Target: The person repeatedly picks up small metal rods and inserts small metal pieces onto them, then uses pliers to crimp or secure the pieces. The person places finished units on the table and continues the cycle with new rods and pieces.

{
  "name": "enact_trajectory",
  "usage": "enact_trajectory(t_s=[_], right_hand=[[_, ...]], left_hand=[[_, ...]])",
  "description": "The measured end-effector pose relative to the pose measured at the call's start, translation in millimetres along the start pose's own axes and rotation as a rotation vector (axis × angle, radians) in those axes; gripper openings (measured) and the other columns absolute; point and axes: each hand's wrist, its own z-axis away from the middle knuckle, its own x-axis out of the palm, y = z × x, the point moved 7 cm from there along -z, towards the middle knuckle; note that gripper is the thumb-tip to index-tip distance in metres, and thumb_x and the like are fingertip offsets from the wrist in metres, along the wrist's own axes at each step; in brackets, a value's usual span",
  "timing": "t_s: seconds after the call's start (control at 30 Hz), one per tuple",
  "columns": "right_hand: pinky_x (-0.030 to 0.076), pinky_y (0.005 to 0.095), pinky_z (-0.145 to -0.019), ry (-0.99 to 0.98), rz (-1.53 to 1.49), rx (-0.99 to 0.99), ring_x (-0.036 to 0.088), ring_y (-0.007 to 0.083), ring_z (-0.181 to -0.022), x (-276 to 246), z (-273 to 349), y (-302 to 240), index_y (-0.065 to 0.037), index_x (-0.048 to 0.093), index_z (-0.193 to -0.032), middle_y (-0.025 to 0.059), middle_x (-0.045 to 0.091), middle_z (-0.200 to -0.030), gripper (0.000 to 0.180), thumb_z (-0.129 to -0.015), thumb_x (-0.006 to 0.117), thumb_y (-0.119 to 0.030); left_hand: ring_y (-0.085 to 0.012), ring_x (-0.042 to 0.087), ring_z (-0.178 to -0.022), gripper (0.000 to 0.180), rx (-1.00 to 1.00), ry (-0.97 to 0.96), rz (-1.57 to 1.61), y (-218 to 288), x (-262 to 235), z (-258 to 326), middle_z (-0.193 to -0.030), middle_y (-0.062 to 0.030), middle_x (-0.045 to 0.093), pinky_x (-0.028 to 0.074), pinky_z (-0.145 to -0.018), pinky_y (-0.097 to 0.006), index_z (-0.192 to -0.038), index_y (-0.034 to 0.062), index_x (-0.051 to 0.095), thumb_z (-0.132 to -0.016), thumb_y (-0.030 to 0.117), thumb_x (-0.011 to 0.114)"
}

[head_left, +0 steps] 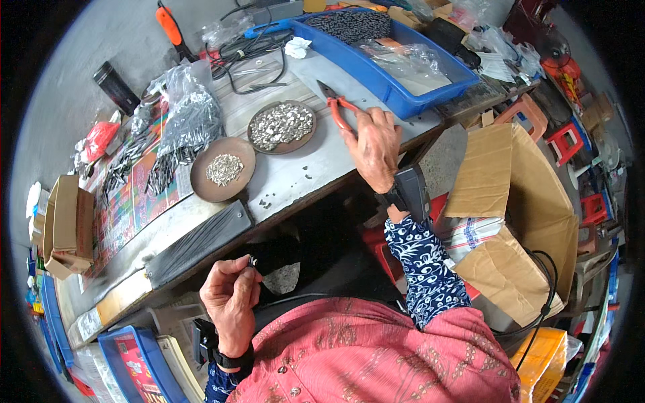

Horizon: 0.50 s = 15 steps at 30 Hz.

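My left hand is closed in a pinch near my lap, in front of the table edge. Between its thumb and fingertips is a small dark piece with a pale end, too small to name. Over the table's right part, my right hand has its fingers around the red handles of a pair of pliers. The pliers lie on the tabletop, jaws pointing away from me. Left of them are a round dish of small silvery metal pieces and a brown dish with a heap of smaller pale pieces.
A blue tray with dark parts and plastic bags stands at the back right. Dark slim pieces spill from a clear bag on the left. A black pad lies along the near edge. An open cardboard box is at my right.
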Motion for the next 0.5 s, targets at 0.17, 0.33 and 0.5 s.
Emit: enact_trajectory(t_s=[0.17,0.33,0.5], right_hand=[[0.045,0.0424,-0.079,0.040,-0.291,-0.045,0.058,0.0342,-0.091,-5.6,-8.0,5.8,0.002,0.064,-0.102,0.0165,0.062,-0.093,0.031,-0.080,0.070,-0.019],[0.048,0.0433,-0.077,0.194,-0.209,0.013,0.060,0.0369,-0.087,-20.5,-9.8,42.0,0.002,0.065,-0.099,0.0181,0.063,-0.091,0.018,-0.082,0.062,-0.004],[0.050,0.0433,-0.071,0.186,-0.113,0.037,0.062,0.0385,-0.081,-11.9,-13.1,53.6,0.002,0.065,-0.098,0.0182,0.063,-0.090,0.017,-0.082,0.060,-0.002]], left_hand=[[-0.0044,0.044,-0.050,0.008,-0.034,-0.007,0.000,-4.4,4.4,-3.9,-0.074,-0.0062,0.063,0.031,-0.044,-0.018,-0.098,0.0008,0.062,-0.091,-0.002,0.059],[-0.0044,0.043,-0.050,0.008,-0.055,0.003,-0.008,-9.9,2.1,-6.7,-0.074,-0.0062,0.063,0.031,-0.044,-0.018,-0.098,0.0011,0.062,-0.091,0.000,0.060],[-0.0043,0.044,-0.050,0.008,-0.076,0.007,-0.001,-15.6,0.2,-10.4,-0.074,-0.0062,0.063,0.031,-0.044,-0.018,-0.099,0.0016,0.062,-0.091,0.000,0.060]])
